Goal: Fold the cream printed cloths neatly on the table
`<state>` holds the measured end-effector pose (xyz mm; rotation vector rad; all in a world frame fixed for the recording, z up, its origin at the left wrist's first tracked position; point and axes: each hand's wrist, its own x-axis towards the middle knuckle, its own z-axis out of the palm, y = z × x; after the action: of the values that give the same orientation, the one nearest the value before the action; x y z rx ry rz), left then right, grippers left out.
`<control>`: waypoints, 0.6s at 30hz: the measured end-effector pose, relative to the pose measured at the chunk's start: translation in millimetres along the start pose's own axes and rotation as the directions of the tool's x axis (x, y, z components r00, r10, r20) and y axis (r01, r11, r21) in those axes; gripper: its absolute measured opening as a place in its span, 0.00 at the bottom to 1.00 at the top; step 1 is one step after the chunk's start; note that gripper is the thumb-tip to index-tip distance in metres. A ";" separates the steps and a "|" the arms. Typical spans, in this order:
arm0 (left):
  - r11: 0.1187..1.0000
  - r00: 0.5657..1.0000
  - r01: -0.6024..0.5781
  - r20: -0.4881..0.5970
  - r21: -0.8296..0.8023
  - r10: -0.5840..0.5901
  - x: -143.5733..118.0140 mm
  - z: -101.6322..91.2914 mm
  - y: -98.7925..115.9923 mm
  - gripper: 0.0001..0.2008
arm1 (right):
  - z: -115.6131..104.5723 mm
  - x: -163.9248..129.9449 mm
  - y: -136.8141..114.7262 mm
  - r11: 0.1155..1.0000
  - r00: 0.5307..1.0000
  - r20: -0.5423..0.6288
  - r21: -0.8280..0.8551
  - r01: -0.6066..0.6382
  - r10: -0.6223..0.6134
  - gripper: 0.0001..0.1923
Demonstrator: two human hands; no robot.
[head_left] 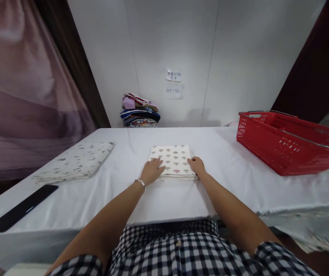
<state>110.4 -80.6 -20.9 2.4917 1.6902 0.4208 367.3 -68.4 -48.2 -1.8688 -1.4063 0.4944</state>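
A folded cream cloth [175, 156] with grey-green mushroom prints and one red motif lies in front of me on the white-covered table. My left hand [152, 170] rests on its left side, fingers stretched over the top and the thumb apart. At the right edge, my right hand [197, 166] has the cloth between thumb and fingers; some of those fingers are hidden. The cloth's layers show along its near edge, lying nearly flat.
To the left lies another folded white cloth [76, 159] with dark prints, and a long black flat object [23, 207] near the edge. A red basket [270, 147] stands on the right. Folded fabrics [140, 111] are stacked against the wall [239, 57], which carries paper notes [174, 91].
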 end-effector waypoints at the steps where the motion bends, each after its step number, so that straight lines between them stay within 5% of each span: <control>1: 1.000 1.000 0.003 -0.020 -0.007 -0.003 -0.4 1.0 -0.2 0.22 | 0.7 -0.8 0.6 1.000 1.000 -0.011 0.000 0.002 -0.002 0.13; 10: 0.999 0.973 -0.029 -0.232 -0.027 0.022 -8.8 9.7 -6.4 0.19 | 3.4 -7.2 3.3 0.998 0.999 -0.053 0.069 0.003 0.001 0.14; 18: 0.980 0.970 -0.163 -0.199 -0.111 0.138 -17.9 9.6 -12.2 0.18 | 5.1 -10.7 9.6 0.982 0.993 -0.098 0.172 0.082 -0.066 0.15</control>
<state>96.0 -91.8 -36.0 2.5650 1.4838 0.7794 366.6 -78.1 -60.1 -1.6714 -1.3222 0.4734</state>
